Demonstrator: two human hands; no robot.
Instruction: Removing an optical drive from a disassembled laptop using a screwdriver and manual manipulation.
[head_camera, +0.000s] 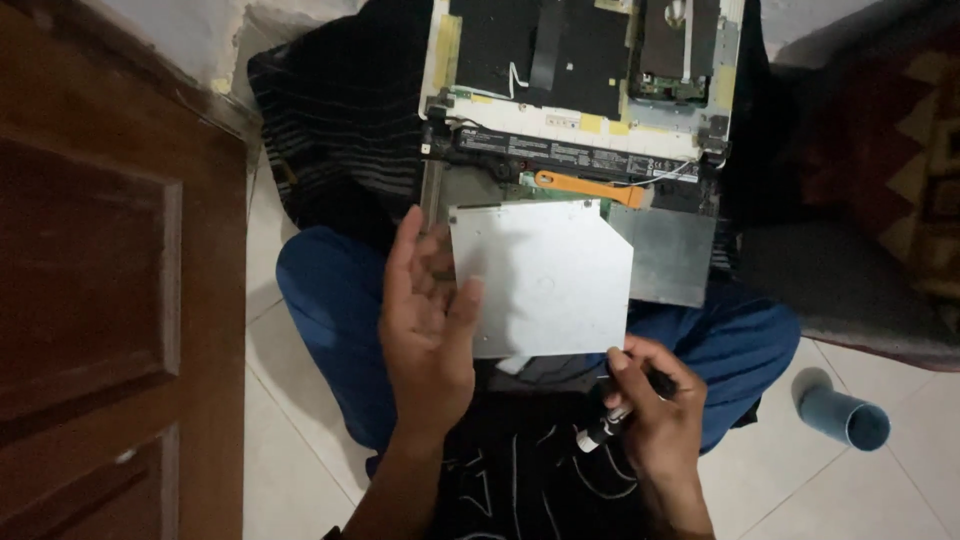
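While left hand (428, 320) holds drive (545, 280), laptop (580, 90) behind

Left hand (428, 320) on silver drive (545, 278)

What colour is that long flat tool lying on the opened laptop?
Orange. The pry tool shows best in the head view.
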